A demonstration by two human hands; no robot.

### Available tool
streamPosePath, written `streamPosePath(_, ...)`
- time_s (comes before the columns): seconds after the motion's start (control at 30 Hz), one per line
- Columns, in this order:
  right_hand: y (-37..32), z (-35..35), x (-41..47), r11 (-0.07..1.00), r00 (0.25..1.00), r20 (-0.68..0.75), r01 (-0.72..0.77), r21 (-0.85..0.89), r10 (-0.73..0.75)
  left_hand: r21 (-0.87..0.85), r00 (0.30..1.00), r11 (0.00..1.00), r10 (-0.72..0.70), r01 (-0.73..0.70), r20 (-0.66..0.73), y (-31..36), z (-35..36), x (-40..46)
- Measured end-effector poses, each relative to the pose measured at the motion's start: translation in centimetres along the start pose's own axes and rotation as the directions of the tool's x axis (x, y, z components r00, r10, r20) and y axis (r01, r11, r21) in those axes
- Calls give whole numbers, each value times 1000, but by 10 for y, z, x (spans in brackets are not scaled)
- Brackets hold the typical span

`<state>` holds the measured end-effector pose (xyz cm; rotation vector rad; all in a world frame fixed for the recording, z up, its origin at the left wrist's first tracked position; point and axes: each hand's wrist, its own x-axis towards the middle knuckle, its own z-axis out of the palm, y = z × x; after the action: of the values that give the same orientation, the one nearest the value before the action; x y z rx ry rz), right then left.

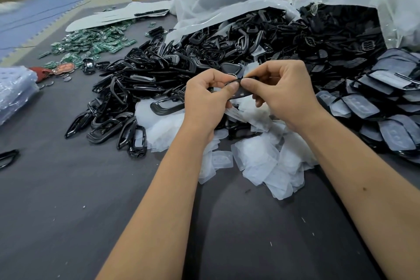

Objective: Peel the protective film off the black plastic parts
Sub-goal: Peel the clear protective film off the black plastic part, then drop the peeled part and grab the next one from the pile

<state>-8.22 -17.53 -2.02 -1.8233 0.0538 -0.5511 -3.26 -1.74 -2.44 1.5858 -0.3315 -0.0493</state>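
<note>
Both my hands hold one black part (238, 92) above the desk (68, 211): left hand (204, 98) pinches its end, right hand (279, 93) pinches at the top edge, where I judge the film's corner starts (I can't see it lifted). Next: catch that thin edge and pull. Below lie limp, translucent films (268, 161); beyond, a pile (159, 70) of glossy, rigid black frames.

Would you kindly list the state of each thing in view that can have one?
left hand: pinches the black part.
right hand: pinches the same part.
black part: held above the table.
film scraps: loose pile beneath the hands.
filmed parts: stacked at right, film still on.
black frames: heaped on the table.
clear bags: open, parts spilling out.
</note>
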Motion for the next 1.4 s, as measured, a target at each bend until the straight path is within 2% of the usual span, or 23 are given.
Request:
streamPosePath(0.1, 0, -4, 0, 999, 998, 56, -8, 31, 7, 0, 1000, 1000, 28, -28, -4, -2, -4, 2)
streamPosePath(0.23, 4, -6, -1, 995, 992, 121, -25, -101, 37, 49, 1000, 999, 25, -24, -10, -7, -8, 4)
streamPosePath(0.4, 5, -8, 1, 983, 994, 110, 6, -183, 14, 129, 1000, 992, 14, -12, -10, -8, -7, 5)
streamPosePath(0.6, -5, -12, -2, 979, 993, 115, 18, -202, 5, 289, 996, 953, 91, -89, 5, -2, -4, 3)
streamPosePath(0.8, -26, -51, -7, 945, 986, 158, 97, -311, -49, 202, 993, 972, 118, -119, 19, 19, 21, 3)
streamPosePath(0.93, -33, -99, -12, 822, 995, 44, 97, -562, -87, 229, 992, 969, 64, -88, 111, 34, 77, 8)
streamPosePath(1.1, -33, -168, -28, 667, 980, -187, -90, -739, -74, 341, 976, 917, 174, -208, 129, 54, 164, -2)
streamPosePath(1.23, -30, -202, -33, 552, 947, -323, -268, -789, -2, 367, 955, 893, 183, -261, 233, 61, 210, -11)
streamPosePath(1.4, -35, -212, -30, 528, 927, -364, -356, -771, 94, 394, 918, 850, 225, -349, 327, 62, 218, -19)
